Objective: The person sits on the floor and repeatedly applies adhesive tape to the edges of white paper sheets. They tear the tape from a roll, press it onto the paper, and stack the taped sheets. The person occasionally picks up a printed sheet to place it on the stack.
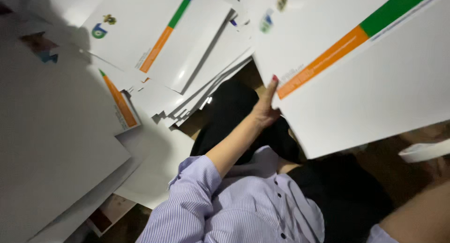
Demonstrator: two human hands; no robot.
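Large white glossy sheet (365, 83) with an orange-green stripe, held tilted.

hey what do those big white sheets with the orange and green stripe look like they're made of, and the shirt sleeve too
The big sheet at the left hand looks like glossy coated card or thick paper: it stays flat and smooth. The stack of sheets shows shiny glare spots. The sleeve looks like thin woven cotton-type fabric, finely striped and creased.
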